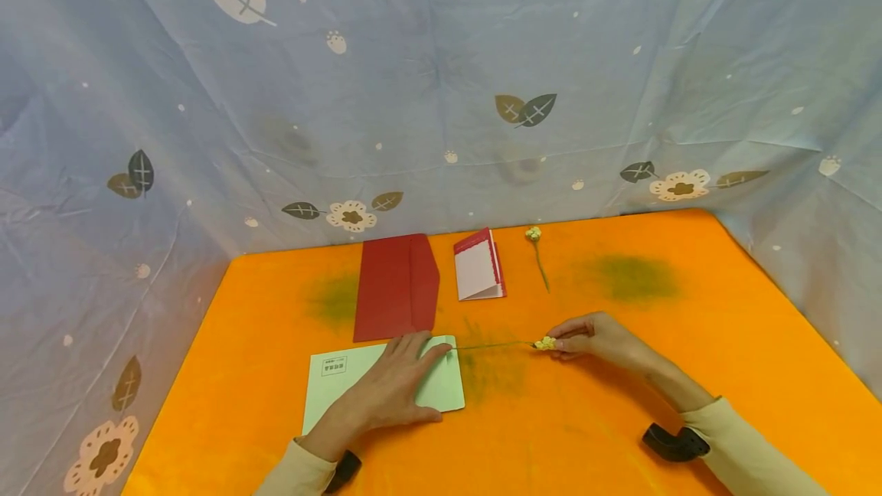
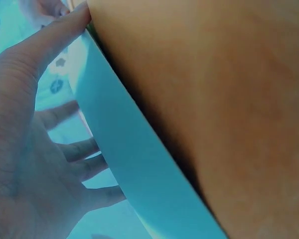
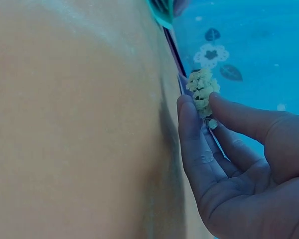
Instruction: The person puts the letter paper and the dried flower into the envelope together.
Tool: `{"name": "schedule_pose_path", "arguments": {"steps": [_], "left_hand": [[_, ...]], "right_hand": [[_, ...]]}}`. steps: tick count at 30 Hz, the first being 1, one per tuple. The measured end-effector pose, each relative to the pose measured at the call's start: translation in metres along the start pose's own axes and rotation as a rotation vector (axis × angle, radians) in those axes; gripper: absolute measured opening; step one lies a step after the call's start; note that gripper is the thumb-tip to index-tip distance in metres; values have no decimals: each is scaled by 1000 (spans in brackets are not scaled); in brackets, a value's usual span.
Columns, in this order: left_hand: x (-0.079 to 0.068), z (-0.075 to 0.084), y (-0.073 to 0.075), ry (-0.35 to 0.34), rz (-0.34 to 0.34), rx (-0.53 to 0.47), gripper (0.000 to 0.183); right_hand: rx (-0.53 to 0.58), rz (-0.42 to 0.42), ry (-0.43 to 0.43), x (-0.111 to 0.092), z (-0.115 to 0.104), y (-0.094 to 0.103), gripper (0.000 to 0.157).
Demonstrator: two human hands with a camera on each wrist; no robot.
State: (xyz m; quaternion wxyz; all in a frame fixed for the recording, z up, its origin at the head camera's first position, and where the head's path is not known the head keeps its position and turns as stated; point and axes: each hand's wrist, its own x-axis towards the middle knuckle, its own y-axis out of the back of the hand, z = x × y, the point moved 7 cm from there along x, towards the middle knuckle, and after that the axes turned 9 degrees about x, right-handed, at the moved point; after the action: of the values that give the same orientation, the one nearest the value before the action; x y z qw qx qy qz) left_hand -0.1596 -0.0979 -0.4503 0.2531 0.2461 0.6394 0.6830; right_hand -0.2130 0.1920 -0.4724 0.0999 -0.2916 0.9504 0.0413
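My left hand (image 1: 386,389) rests on a pale green envelope (image 1: 331,389) with its fingers spread. In the left wrist view, its thumb reaches along the top of the envelope (image 2: 122,134) near the end. My right hand (image 1: 601,339) pinches the yellow blossom head of a small flower (image 1: 546,344) between thumb and fingers, just over the cloth. From there the thin green stem (image 1: 491,346) runs left to the right end of the envelope, its tip close by the left index finger. The right wrist view shows the clustered blossom (image 3: 202,88) at the fingertips.
Behind the left hand lies a red envelope (image 1: 386,285). A folded red and white card (image 1: 477,270) stands beside it, with a second yellow flower (image 1: 537,251) to its right. An orange cloth (image 1: 661,251) covers the table, and a patterned blue curtain (image 1: 413,98) hangs behind.
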Motion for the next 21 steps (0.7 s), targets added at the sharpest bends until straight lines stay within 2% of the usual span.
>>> {"name": "schedule_pose_path", "arguments": {"steps": [7,21], "left_hand": [[0,0,0,8,-14,1,90],[0,1,0,5,-19,6,85]], "right_hand": [[-6,-5,5,0,2,0,38],[51,-49,18,10,2,-22,37]]}}
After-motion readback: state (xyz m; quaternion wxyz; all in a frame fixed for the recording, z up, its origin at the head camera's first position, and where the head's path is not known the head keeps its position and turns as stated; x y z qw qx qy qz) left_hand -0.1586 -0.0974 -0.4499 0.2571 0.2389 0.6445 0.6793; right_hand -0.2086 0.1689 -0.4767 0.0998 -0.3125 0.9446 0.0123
